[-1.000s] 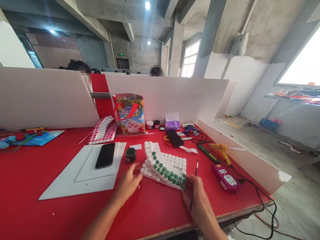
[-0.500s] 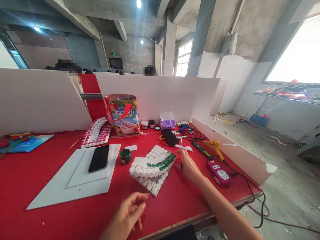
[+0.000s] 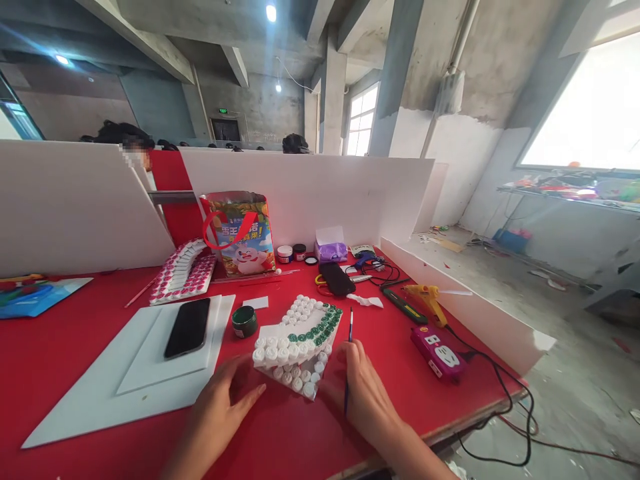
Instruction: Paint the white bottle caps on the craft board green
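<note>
In front of me on the red table sits a small board piece [image 3: 293,345] covered with rows of white rosettes, some painted dark green. My left hand [image 3: 225,393] is at its left front corner, thumb and fingers spread apart; whether the fingertips touch it I cannot tell. My right hand [image 3: 361,387] is closed round a thin paintbrush [image 3: 351,327], which stands nearly upright with one end pointing up. The right fingers are close beside the piece's right edge. An open jar of dark green paint [image 3: 245,322] stands behind the piece, to its left.
White boards [image 3: 165,390] carry a black phone [image 3: 188,327] on the left. Behind are a pink-and-white rosette piece [image 3: 183,272], a printed bag [image 3: 245,233] and a purple tissue pack [image 3: 331,251]. On the right lie a yellow glue gun [image 3: 427,300] and a purple power strip [image 3: 437,353].
My left hand has moved up and left to the piece's left corner, opening its thumb. My right hand has come lower and nearer, still holding the paintbrush. The view has shifted slightly.
</note>
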The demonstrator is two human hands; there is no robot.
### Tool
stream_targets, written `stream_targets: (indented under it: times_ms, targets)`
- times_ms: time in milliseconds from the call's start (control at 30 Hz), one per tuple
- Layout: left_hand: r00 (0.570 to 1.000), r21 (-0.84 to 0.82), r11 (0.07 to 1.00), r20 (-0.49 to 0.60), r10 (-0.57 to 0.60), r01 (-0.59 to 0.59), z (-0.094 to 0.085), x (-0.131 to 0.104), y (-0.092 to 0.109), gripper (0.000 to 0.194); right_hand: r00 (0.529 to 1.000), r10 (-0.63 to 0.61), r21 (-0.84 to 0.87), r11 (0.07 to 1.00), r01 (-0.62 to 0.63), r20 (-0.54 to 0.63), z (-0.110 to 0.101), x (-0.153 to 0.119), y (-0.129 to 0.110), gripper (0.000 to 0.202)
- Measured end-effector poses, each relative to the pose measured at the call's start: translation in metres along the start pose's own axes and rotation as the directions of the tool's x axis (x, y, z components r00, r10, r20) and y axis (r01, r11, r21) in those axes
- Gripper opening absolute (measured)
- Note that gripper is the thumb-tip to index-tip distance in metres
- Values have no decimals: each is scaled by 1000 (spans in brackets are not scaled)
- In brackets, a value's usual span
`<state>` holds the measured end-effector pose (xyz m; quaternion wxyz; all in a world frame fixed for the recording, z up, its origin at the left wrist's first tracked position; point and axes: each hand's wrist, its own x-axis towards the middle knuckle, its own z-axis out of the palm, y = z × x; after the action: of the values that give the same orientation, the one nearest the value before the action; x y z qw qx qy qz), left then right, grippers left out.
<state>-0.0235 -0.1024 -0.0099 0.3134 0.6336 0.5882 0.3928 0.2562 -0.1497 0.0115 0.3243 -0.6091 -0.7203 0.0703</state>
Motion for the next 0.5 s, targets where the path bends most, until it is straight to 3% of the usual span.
stream_targets:
  times_ms: [133,300,500]
  targets:
    - [995,105,990,-14,98,-96,13,14,5,49,1000,3,73,997,-4,11,8,11,-4,32]
    - [991,170,977,19,130,-131,22,13,1,48,995,-95,143,985,92,16,9,32,10,25]
    - [977,257,950,-70,201,-177,32,15,-6,46,992,-116,176,979,105,55,8,49,17,23]
